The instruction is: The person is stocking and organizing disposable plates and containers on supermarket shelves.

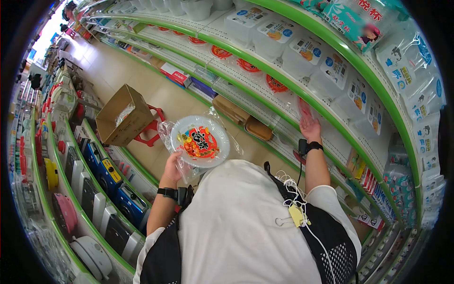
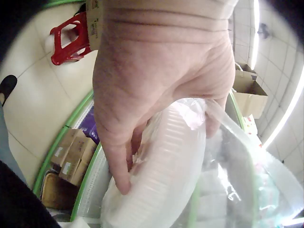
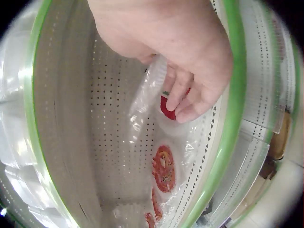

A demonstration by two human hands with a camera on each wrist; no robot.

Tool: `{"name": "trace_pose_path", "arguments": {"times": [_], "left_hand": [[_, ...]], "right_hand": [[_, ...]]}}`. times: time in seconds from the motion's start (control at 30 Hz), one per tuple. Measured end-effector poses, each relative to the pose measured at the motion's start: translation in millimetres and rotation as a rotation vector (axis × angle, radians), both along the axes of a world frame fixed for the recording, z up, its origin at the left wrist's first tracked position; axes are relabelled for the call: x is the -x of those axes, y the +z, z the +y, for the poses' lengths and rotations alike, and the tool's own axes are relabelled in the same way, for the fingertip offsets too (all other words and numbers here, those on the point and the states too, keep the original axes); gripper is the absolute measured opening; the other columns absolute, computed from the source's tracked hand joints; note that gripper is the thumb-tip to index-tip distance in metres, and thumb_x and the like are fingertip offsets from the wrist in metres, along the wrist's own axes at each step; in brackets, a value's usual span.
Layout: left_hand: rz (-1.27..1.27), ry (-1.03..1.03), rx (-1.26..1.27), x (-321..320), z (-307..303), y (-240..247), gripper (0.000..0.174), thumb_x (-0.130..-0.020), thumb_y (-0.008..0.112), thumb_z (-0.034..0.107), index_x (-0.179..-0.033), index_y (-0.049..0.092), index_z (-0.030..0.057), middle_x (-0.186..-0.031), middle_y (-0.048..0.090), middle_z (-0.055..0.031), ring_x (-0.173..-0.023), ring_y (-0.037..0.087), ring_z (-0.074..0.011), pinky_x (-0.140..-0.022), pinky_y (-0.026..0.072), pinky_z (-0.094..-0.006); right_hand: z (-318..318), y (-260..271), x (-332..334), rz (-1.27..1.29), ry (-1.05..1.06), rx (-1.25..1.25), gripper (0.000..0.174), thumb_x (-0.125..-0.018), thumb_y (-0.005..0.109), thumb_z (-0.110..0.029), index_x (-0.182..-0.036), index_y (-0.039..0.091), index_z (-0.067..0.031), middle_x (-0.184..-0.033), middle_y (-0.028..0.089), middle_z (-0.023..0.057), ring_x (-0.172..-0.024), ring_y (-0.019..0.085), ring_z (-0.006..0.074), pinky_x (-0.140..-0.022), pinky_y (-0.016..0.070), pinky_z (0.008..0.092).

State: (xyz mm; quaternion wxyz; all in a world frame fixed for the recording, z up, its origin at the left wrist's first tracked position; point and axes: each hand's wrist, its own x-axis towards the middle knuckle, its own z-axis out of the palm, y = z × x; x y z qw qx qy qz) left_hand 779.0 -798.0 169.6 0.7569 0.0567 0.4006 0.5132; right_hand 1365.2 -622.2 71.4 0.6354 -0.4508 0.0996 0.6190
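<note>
In the head view the left hand point(image 1: 173, 166) grips a wrapped stack of white plates point(image 1: 199, 142) with a red and gold label, held above the aisle. Seen from the left wrist, the left hand point(image 2: 161, 76) has its fingers on one side of the ribbed stack point(image 2: 159, 166) and the thumb on the other. The right hand point(image 1: 310, 128) reaches into a shelf at the right. In the right wrist view the right hand point(image 3: 175, 57) pinches a clear-wrapped pack with a red label point(image 3: 167, 108); another red-labelled pack point(image 3: 164, 168) lies beside it on the perforated shelf.
An open cardboard box point(image 1: 124, 116) stands by a red stool point(image 1: 152, 128) in the aisle. Green-edged shelves line both sides. Clear plastic containers point(image 1: 302, 52) fill the shelf above the right hand; brown boxes point(image 1: 231, 110) sit lower down.
</note>
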Motion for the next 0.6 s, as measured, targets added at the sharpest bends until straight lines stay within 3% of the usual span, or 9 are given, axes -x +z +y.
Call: {"name": "trace_pose_path", "arguments": {"times": [0.03,0.07,0.2,0.33,0.4,0.5,0.6], "left_hand": [[0.007,0.005,0.008,2,0,-2,0.047,-0.088,0.058,0.024,-0.129,0.054,0.0013,-0.122,0.064,-0.0137,-0.110,0.062,-0.0277,-0.097,0.0487,-0.0399],[0.014,0.010,0.017,3,1,-5,0.047,-0.088,0.058,0.024,-0.129,0.054,0.0009,-0.123,0.064,-0.0140,-0.111,0.062,-0.0280,-0.098,0.0485,-0.0401],[-0.002,0.005,0.007,10,0,-8,0.047,-0.089,0.057,0.024,-0.129,0.053,0.0006,-0.124,0.063,-0.0144,-0.113,0.061,-0.0287,-0.099,0.0479,-0.0409],[-0.002,0.025,0.012,17,-4,-5,0.049,-0.089,0.056,0.023,-0.131,0.052,0.0004,-0.127,0.062,-0.0145,-0.116,0.060,-0.0289,-0.101,0.0467,-0.0421],[-0.002,0.037,0.010,25,-5,-7,0.049,-0.089,0.056,0.023,-0.132,0.051,0.0004,-0.128,0.061,-0.0146,-0.116,0.059,-0.0287,-0.101,0.0464,-0.0426],[0.013,0.042,0.033,44,-7,-20,0.049,-0.089,0.055,0.023,-0.133,0.051,0.0014,-0.129,0.060,-0.0147,-0.118,0.058,-0.0288,-0.102,0.0458,-0.0427],[-0.032,0.066,0.026,59,-6,-26,0.049,-0.089,0.055,0.023,-0.133,0.050,0.0029,-0.130,0.060,-0.0146,-0.117,0.058,-0.0291,-0.101,0.0462,-0.0429]], "right_hand": [[7,-18,-7,0.000,0.001,0.001,0.045,-0.101,0.044,-0.039,-0.135,0.044,-0.0087,-0.134,0.055,0.0075,-0.112,0.056,0.0276,-0.090,0.0479,0.0370],[13,-37,-12,0.022,0.059,0.013,0.045,-0.101,0.043,-0.039,-0.135,0.043,-0.0093,-0.131,0.056,0.0074,-0.106,0.057,0.0269,-0.082,0.0469,0.0345],[24,-51,-4,0.007,0.160,0.084,0.036,-0.100,0.044,-0.035,-0.127,0.049,-0.0112,-0.122,0.058,0.0069,-0.094,0.058,0.0232,-0.064,0.0408,0.0286],[30,-59,3,-0.062,0.276,0.098,0.026,-0.098,0.046,-0.031,-0.115,0.055,-0.0124,-0.113,0.060,0.0058,-0.090,0.059,0.0221,-0.059,0.0396,0.0271],[34,-72,1,-0.012,0.285,0.140,0.021,-0.097,0.049,-0.031,-0.100,0.057,-0.0123,-0.094,0.064,0.0039,-0.080,0.060,0.0206,-0.055,0.0380,0.0257],[26,-65,11,-0.079,0.223,0.221,0.018,-0.095,0.052,-0.030,-0.091,0.055,-0.0127,-0.083,0.063,0.0029,-0.072,0.061,0.0210,-0.050,0.0365,0.0260],[28,-88,0,-0.135,0.253,0.258,0.027,-0.095,0.051,-0.039,-0.088,0.054,-0.0130,-0.081,0.063,0.0033,-0.069,0.061,0.0207,-0.046,0.0347,0.0255]]}}
